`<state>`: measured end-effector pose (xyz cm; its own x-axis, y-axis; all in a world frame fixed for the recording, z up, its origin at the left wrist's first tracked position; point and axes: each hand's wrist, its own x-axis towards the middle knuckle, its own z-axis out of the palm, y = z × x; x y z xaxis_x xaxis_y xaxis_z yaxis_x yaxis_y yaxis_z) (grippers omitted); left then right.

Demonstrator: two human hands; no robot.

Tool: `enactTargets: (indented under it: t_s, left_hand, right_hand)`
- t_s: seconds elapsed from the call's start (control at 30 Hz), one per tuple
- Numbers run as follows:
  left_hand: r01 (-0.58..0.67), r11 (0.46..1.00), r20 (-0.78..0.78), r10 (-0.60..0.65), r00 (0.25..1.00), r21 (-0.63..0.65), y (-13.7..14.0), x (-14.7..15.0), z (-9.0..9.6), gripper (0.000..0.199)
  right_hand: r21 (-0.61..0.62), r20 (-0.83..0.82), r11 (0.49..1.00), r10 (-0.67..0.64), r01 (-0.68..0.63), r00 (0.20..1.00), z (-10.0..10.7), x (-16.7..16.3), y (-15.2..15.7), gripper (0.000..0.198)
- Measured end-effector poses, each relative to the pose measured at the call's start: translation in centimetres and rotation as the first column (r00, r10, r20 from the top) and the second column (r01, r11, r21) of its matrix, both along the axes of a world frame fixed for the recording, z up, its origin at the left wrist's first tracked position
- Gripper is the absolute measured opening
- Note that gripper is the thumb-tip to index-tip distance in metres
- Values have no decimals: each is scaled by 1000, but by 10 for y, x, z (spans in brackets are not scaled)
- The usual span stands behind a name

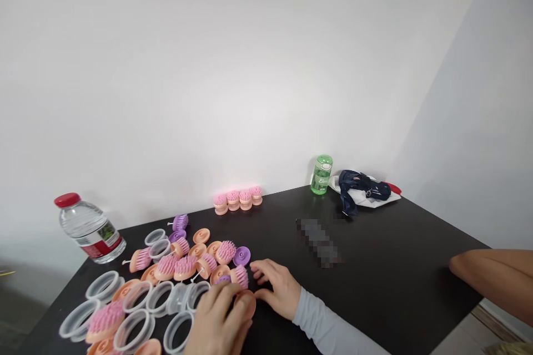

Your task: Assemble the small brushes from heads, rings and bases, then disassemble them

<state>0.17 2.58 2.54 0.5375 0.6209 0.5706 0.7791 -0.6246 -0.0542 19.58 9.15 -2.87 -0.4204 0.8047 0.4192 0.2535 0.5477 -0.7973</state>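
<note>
My left hand (pixel 220 316) is at the bottom centre, its fingers curled over a peach round cap (pixel 245 305). Just right of it, my right hand (pixel 280 288) has its thumb apart from its bent fingers, with nothing visible between them. The right thumb tip is close to the cap; whether it touches I cannot tell. Beyond my left fingers is a pink-bristled brush head (pixel 239 276) with a peach base. A purple cap (pixel 241 256) lies just behind it. The left palm and thumb are partly hidden.
Loose brush heads, caps and clear plastic rings (pixel 159 298) crowd the table's left side. Several assembled pink brushes (pixel 245 199) line the wall. Elsewhere are a large water bottle (pixel 94 230), green bottle (pixel 322 175), blurred dark object (pixel 320 241), dark strapped item (pixel 362 186) and another person's limb (pixel 491 277).
</note>
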Motion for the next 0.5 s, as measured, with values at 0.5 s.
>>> enactTargets:
  t_s: [0.5]
  left_hand:
    - [-170, 981, -1, 170, 985, 96, 16, 0, -61, 19]
  right_hand:
    - [-9, -35, 862, -506, 506, 862, 5, -10, 141, 51]
